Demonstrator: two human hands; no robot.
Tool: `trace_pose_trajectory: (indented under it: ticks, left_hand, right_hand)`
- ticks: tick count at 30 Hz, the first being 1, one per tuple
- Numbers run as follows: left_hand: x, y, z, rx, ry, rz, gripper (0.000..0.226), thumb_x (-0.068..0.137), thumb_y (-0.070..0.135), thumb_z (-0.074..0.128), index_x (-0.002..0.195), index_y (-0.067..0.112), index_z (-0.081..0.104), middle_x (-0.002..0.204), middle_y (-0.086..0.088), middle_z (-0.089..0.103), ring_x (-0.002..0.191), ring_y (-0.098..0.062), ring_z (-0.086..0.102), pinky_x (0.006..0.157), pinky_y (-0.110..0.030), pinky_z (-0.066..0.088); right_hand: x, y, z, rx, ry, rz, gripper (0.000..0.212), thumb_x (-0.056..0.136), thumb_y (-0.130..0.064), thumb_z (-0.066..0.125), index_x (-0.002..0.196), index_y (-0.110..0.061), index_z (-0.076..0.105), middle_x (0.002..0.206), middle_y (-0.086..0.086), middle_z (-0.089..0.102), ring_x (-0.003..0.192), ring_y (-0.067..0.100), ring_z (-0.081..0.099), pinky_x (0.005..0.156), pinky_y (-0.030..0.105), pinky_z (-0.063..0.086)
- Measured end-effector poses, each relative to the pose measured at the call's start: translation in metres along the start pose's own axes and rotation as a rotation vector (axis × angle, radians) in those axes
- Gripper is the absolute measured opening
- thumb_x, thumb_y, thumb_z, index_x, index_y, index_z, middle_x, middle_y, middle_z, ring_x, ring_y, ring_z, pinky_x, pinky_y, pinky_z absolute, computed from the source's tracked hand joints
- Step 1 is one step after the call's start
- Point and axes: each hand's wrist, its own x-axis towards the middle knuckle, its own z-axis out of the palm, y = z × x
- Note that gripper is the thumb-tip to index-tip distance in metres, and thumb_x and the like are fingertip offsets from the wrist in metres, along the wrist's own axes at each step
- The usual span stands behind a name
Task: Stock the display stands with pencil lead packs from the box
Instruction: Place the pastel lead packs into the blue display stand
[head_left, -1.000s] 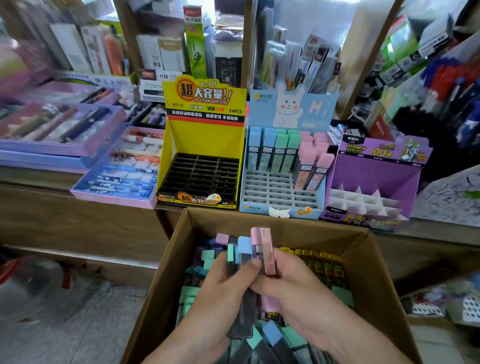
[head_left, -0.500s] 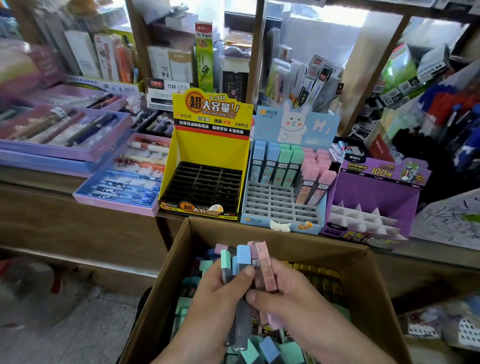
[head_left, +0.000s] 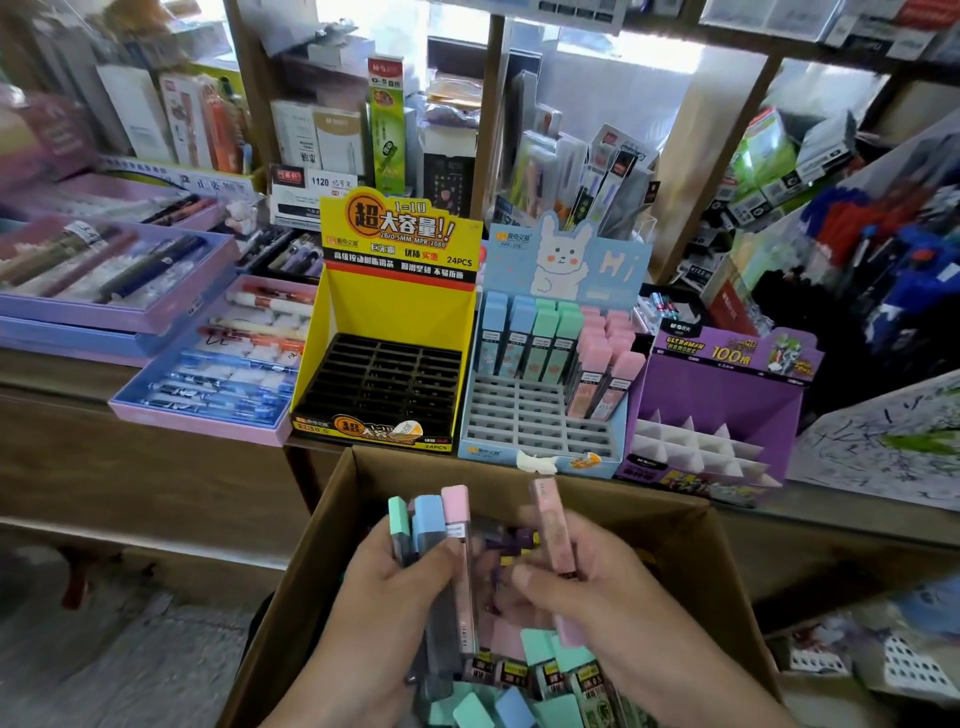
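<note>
The left hand (head_left: 395, 592) is gripping a bundle of slim grey pencil lead packs (head_left: 434, 525) with mint, blue and pink caps. Its fingers are curling round the back of the bundle and its thumb is pressing across the front, so the caps are sticking up above the fingertips. Just beside it, the right hand (head_left: 592, 608) is pinching a single pink rectangular lead pack (head_left: 555, 530) between thumb and curled fingers. This pack is tilting slightly, its top end rising clear of the fingertips and apart from the bundle.

Both hands are hovering over the open brown cardboard box (head_left: 332, 509). Below the fingers, a heap of loose mint, blue and pink packs (head_left: 540, 670) is lying inside it.

Beyond the fingertips, three display stands are sitting side by side on the wooden counter (head_left: 130, 467):
- A yellow cardboard stand with a black slotted tray (head_left: 389, 317) is standing past the left hand's fingers.
- A pale blue rabbit-printed stand (head_left: 571, 260) is standing straight ahead, holding blue, mint and pink packs upright in its rear rows.
- A purple cardboard stand with white dividers (head_left: 722, 384) is standing past the right hand's fingers.
</note>
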Motion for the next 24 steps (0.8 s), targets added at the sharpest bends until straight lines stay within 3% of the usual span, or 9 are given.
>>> trace_pose_trajectory:
  ticks: [3, 5, 10, 14, 18, 21, 24]
  left_hand:
    - [0.005, 0.0, -0.005, 0.017, -0.015, 0.016, 0.017, 0.099, 0.004, 0.059, 0.112, 0.01, 0.068, 0.098, -0.023, 0.077, 0.089, -0.037, 0.077, 0.066, -0.038, 0.063]
    - [0.01, 0.003, -0.007, 0.032, -0.03, 0.032, 0.017, 0.098, 0.005, 0.062, 0.113, 0.01, 0.067, 0.097, -0.023, 0.076, 0.09, -0.036, 0.077, 0.067, -0.037, 0.063]
    - [0.021, 0.017, -0.014, 0.071, -0.08, 0.067, 0.019, 0.095, 0.005, 0.065, 0.114, 0.008, 0.067, 0.099, -0.022, 0.076, 0.093, -0.038, 0.076, 0.069, -0.038, 0.063]
    - [0.03, 0.03, -0.017, 0.141, -0.145, 0.084, 0.016, 0.096, 0.006, 0.065, 0.111, 0.009, 0.068, 0.102, -0.021, 0.075, 0.095, -0.036, 0.076, 0.071, -0.036, 0.063]
    - [0.04, 0.036, -0.019, 0.185, -0.18, 0.096, 0.021, 0.095, 0.006, 0.065, 0.116, 0.009, 0.065, 0.104, -0.018, 0.077, 0.097, -0.032, 0.077, 0.071, -0.033, 0.063]
    - [0.046, 0.031, -0.02, 0.173, -0.172, 0.078, 0.022, 0.095, 0.006, 0.065, 0.116, 0.008, 0.064, 0.105, -0.018, 0.077, 0.097, -0.032, 0.077, 0.07, -0.033, 0.063]
    - [0.049, 0.024, -0.021, 0.147, -0.179, 0.038, 0.022, 0.095, 0.004, 0.065, 0.117, 0.008, 0.065, 0.106, -0.02, 0.076, 0.098, -0.033, 0.076, 0.072, -0.035, 0.064]
  right_hand:
    - [-0.005, -0.01, -0.012, -0.017, -0.004, 0.007, 0.039, 0.1, -0.009, 0.064, 0.129, -0.035, 0.059, 0.079, 0.014, 0.07, 0.063, 0.028, 0.067, 0.054, 0.028, 0.053]
    - [-0.005, -0.012, -0.02, -0.094, 0.039, -0.002, 0.029, 0.102, -0.018, 0.063, 0.127, -0.034, 0.058, 0.078, 0.009, 0.069, 0.053, 0.018, 0.056, 0.044, 0.025, 0.04]
    - [-0.004, -0.019, -0.03, -0.187, 0.158, -0.033, 0.018, 0.104, -0.017, 0.057, 0.115, -0.031, 0.059, 0.083, 0.009, 0.071, 0.055, 0.013, 0.052, 0.047, 0.02, 0.039]
    - [-0.009, -0.032, -0.041, -0.363, 0.235, -0.149, 0.026, 0.102, -0.02, 0.062, 0.092, -0.043, 0.071, 0.065, -0.004, 0.065, 0.056, 0.006, 0.056, 0.053, 0.019, 0.046]
    - [-0.013, -0.049, -0.043, -0.474, 0.398, -0.314, 0.015, 0.092, -0.02, 0.075, 0.093, -0.035, 0.075, 0.076, -0.006, 0.075, 0.061, 0.01, 0.07, 0.055, 0.021, 0.057]
    - [-0.012, -0.057, -0.047, -0.523, 0.566, -0.407, 0.02, 0.084, -0.018, 0.083, 0.096, -0.029, 0.07, 0.082, -0.005, 0.074, 0.068, 0.011, 0.074, 0.053, 0.022, 0.059]
    - [-0.008, -0.065, -0.055, -0.474, 0.597, -0.48, 0.024, 0.084, -0.011, 0.082, 0.097, -0.021, 0.065, 0.084, -0.002, 0.074, 0.073, 0.013, 0.075, 0.056, 0.026, 0.061]
